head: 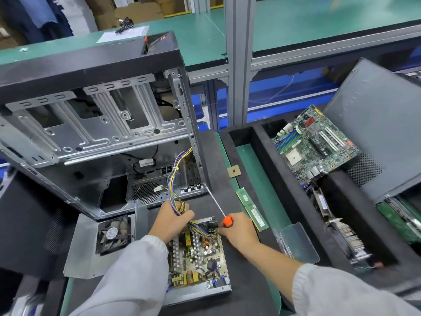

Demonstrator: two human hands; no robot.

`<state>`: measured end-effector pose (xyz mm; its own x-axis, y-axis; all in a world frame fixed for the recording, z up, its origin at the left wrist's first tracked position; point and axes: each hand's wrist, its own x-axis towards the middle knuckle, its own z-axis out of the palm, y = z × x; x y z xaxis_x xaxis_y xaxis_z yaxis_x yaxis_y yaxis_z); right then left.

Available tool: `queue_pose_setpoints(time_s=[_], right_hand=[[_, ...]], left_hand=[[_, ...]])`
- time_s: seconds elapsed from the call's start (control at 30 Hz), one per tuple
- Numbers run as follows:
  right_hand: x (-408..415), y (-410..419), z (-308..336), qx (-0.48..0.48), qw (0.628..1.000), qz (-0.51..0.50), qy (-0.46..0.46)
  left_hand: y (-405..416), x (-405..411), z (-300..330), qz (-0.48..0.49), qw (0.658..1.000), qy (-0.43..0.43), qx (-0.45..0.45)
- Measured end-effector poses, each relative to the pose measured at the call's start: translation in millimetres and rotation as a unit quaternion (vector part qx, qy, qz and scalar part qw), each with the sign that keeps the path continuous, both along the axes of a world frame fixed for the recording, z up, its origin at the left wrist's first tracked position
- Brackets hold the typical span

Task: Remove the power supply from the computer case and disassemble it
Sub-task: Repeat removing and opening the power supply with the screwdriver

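The power supply (196, 265) lies open on the black mat in front of me, its circuit board exposed in the metal tray. My left hand (169, 221) grips its bundle of coloured cables (175, 179) just above the board. My right hand (237, 231) holds a screwdriver (224, 216) with an orange handle, its shaft pointing up and away to the left, while the fingers touch the board's far right corner. The removed cover with the fan (114, 233) lies to the left. The empty computer case (95, 133) stands open behind.
A CPU chip (234, 172) and RAM sticks (250, 208) lie on the green strip to the right. Black foam bins hold a motherboard (316, 144), expansion cards (341, 233) and a grey side panel (382, 124). An aluminium post (238, 65) rises behind.
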<state>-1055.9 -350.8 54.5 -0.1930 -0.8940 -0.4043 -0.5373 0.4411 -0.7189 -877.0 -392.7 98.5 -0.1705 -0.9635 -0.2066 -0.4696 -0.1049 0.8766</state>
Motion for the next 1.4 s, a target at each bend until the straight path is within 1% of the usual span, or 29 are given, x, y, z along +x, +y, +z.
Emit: queue_pose_setpoints(time_s=[0.17,0.33,0.53,0.73,0.83,0.97,1.03,1.13,1.2,1.33,1.4], right_hand=[[0.1,-0.5,-4.3,0.019,0.998,-0.022,-0.063],[3.1,-1.0,-3.7,0.016,0.999,-0.018,-0.049],[1.2,-9.8,-0.9,0.057,0.998,0.001,-0.035],[0.8,-12.4,-3.2,0.074,0.996,-0.003,-0.054],[-3.2,-7.7,-7.2,0.050,0.997,-0.007,-0.062],[-7.2,5.3,-12.2,-0.031,0.996,0.003,-0.085],[-4.1,8.4,-12.8,-0.051,0.997,0.024,-0.056],[1.6,10.9,-10.8,-0.077,0.996,0.041,0.024],[3.4,13.1,-9.7,-0.085,0.995,0.041,0.041],[3.2,15.7,-11.4,-0.076,0.997,0.032,0.009],[2.2,15.1,-13.5,-0.071,0.997,0.021,-0.026]], left_hand=[[-0.7,1.3,-0.6,-0.005,1.000,-0.005,0.001],[-2.8,1.3,-4.7,0.003,1.000,-0.022,0.006],[-2.6,0.6,-3.8,0.007,1.000,-0.024,0.006],[-2.2,0.5,-2.9,0.009,1.000,-0.022,0.009],[-2.0,0.3,-2.5,0.008,1.000,-0.023,0.011],[-1.7,-0.3,-2.1,0.006,1.000,-0.027,0.007],[-1.4,0.0,-1.3,0.006,1.000,-0.027,0.007],[-0.4,-0.2,-0.6,0.004,1.000,-0.027,0.008],[0.2,-0.2,-0.6,0.008,1.000,-0.025,0.005],[0.1,0.3,-0.5,0.005,1.000,-0.027,0.004],[-0.3,0.3,-0.9,0.002,1.000,-0.027,0.005]])
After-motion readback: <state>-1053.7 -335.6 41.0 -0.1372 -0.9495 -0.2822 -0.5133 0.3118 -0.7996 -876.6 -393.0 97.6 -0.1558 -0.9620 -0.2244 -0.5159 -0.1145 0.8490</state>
